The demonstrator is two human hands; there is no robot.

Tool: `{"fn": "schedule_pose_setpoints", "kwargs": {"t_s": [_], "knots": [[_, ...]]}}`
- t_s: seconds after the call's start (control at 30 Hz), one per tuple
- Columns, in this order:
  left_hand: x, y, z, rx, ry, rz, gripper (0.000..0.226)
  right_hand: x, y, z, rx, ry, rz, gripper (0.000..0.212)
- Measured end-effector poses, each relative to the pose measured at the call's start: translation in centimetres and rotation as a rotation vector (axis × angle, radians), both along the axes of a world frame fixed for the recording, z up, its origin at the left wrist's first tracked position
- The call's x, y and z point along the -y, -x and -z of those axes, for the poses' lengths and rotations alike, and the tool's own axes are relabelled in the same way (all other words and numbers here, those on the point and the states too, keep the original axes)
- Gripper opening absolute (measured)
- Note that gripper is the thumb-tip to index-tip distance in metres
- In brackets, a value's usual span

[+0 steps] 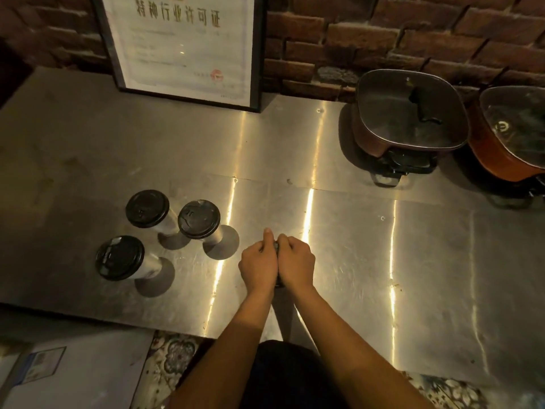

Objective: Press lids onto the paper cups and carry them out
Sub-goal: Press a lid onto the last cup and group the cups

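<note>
Three pale paper cups with black lids stand on the steel counter [354, 261] at the left: one at the back left [147, 208], one beside it to the right [199, 219], one nearer me [120, 258]. My left hand [259, 265] and my right hand [295, 262] lie side by side over a fourth cup near the counter's middle. Both press down on its black lid [276, 246]; only a dark sliver of the lid shows between the fingers, and the cup's body is hidden.
A framed certificate [182, 45] leans on the brick wall at the back. Two square electric pots with glass lids [410, 113] [513, 128] stand at the back right. A patterned floor [174, 361] and a white box [73, 373] lie below the counter's front edge.
</note>
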State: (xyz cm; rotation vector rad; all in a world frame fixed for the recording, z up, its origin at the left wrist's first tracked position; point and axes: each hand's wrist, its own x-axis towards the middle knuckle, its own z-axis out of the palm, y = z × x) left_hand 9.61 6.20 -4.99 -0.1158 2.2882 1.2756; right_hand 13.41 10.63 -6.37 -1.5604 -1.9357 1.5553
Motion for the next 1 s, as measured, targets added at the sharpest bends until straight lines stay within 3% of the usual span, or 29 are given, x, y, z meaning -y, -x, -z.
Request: {"fn": "schedule_pose_setpoints", "kwargs": {"t_s": [0.33,0.43,0.5,0.53,0.6,0.67,0.8,0.9,1.0], "knots": [[-0.3,0.2,0.0,0.013,0.027,-0.024,0.045,0.2,0.4,0.2,0.06,-0.024,0.061,0.04],[-0.1,0.8,-0.3,0.142,-0.026,0.019,0.043,-0.5,0.4,-0.9,0.025,0.049,0.0,0.041],[0.2,1.4,-0.5,0.259,-0.096,0.048,0.046,-1.2,-0.1,-1.4,0.066,0.125,-0.162,0.047],[0.4,1.6,-0.7,0.317,-0.142,0.063,0.051,-1.7,-0.5,-1.4,0.119,0.071,-0.277,0.054],[0.9,2.0,-1.3,0.4,-0.232,0.068,0.061,-2.4,-1.3,-1.4,0.2,-0.249,-0.464,0.06],[1.2,2.2,-2.1,0.45,-0.323,0.021,0.071,-2.6,-1.9,-1.9,0.124,-0.529,-0.64,0.055],[1.9,1.7,-3.7,0.509,-0.445,-0.1,0.068,-1.9,-1.9,-1.3,0.059,-0.779,-1.009,0.051],[2.5,1.2,-4.1,0.5,-0.459,-0.111,0.061,-1.0,-1.4,0.0,0.113,-0.9,-1.089,0.048],[2.6,0.6,-4.1,0.491,-0.498,-0.107,0.049,-0.7,-1.1,0.4,0.151,-0.99,-1.014,0.047]]}}
